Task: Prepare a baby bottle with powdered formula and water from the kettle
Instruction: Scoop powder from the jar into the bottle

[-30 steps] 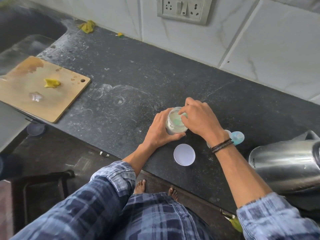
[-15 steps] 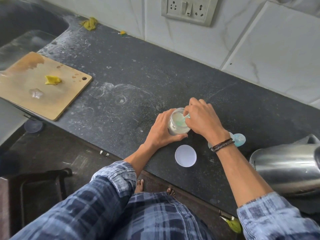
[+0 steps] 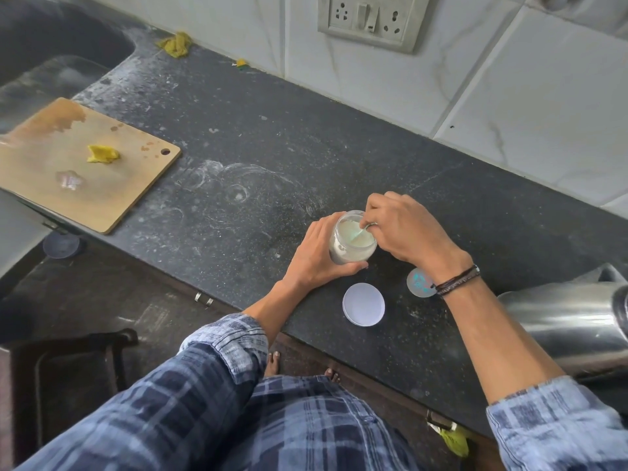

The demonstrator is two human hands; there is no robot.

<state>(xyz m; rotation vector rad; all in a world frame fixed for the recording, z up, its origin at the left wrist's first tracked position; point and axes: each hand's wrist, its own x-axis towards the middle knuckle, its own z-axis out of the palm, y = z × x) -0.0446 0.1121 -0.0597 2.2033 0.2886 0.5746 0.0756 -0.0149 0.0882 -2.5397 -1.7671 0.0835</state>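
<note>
Dark speckled countertop (image 3: 238, 137), left hand (image 3: 316, 256) wrapped around powder jar (image 3: 351, 241); right hand (image 3: 404, 229) pinching scoop (image 3: 360, 231) inside.

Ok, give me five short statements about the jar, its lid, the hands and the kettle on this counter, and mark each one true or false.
1. The left hand grips the side of the open jar. True.
2. The white lid sits on the jar. False: it lies flat on the counter, nearer the person than the jar.
3. The right hand holds a scoop inside the jar. True.
4. The steel kettle stands left of the jar. False: it is at the right edge.
5. The chopping board is bare. False: a yellow scrap lies on it.
</note>
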